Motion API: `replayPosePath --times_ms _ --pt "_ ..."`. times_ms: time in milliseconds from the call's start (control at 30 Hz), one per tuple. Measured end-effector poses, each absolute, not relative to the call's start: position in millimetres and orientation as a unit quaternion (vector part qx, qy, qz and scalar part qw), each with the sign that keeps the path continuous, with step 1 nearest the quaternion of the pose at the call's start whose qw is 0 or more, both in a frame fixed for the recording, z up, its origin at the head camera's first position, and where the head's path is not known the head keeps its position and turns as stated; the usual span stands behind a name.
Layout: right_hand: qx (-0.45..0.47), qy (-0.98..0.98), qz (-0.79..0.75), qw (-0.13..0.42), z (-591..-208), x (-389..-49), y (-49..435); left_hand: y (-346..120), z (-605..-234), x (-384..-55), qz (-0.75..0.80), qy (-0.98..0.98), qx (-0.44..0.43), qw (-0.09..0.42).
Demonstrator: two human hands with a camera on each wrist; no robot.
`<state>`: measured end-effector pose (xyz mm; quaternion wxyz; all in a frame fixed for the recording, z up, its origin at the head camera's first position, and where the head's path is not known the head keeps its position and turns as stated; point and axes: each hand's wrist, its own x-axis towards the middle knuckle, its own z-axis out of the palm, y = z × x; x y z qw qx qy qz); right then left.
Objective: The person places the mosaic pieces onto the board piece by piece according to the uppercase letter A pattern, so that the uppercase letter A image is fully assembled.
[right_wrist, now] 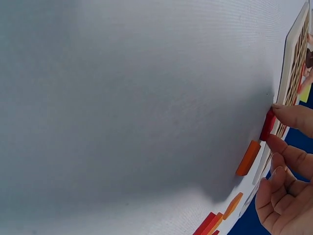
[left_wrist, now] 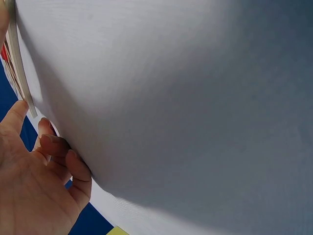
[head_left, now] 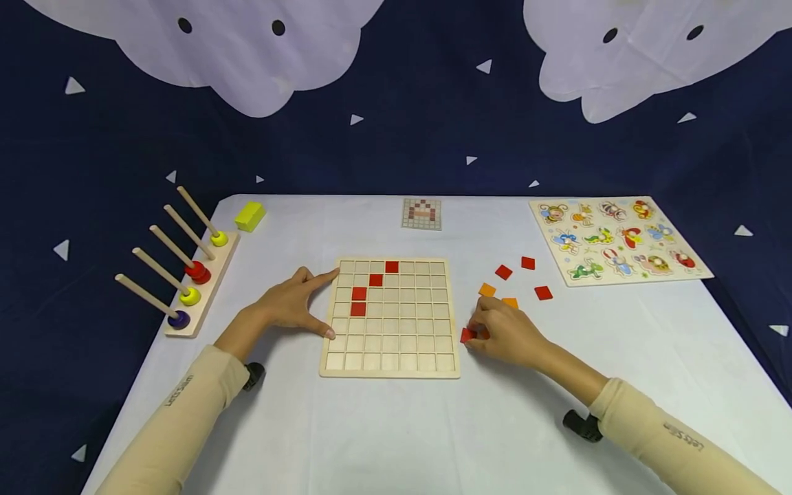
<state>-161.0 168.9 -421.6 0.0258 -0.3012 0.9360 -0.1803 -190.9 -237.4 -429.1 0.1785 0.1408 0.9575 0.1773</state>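
Observation:
A wooden grid board (head_left: 391, 372) lies flat on the white table, with several red tiles (head_left: 359, 293) set in its upper left cells. My left hand (head_left: 291, 300) touches the board's left edge with spread thumb and index finger; the other fingers bend loosely in the left wrist view. Just right of the board, my right hand (head_left: 507, 333) pinches a red square tile (right_wrist: 267, 125) between thumb and index finger, at table level. An orange tile (right_wrist: 248, 158) lies close beside it, mostly hidden by the hand in the head view.
Loose red tiles (head_left: 528, 262) and orange tiles (head_left: 487, 289) lie beyond the right hand. Behind the board is a small pattern card (head_left: 422, 214). A peg stacker (head_left: 210, 282) with coloured rings and a yellow-green block (head_left: 250, 216) stand left; an insect puzzle board (head_left: 619, 240) lies right.

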Motion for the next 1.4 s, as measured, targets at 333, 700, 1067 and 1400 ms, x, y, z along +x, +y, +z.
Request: replayPosePath --times_ms 333,700,1067,1400 --pt "-0.295 0.936 -0.189 0.023 -419 -164 167 -235 -428 -192 0.179 0.957 0.138 0.180" --pt "-0.313 0.935 -0.167 -0.005 -408 -170 167 -233 -426 -193 0.173 0.958 0.138 0.183" --pt "-0.334 0.926 -0.177 -0.005 -408 -172 148 -237 -425 -191 0.177 0.957 0.140 0.182" --pt "-0.374 0.911 -0.175 0.001 -405 -174 107 -236 -425 -191 0.176 0.957 0.139 0.182"
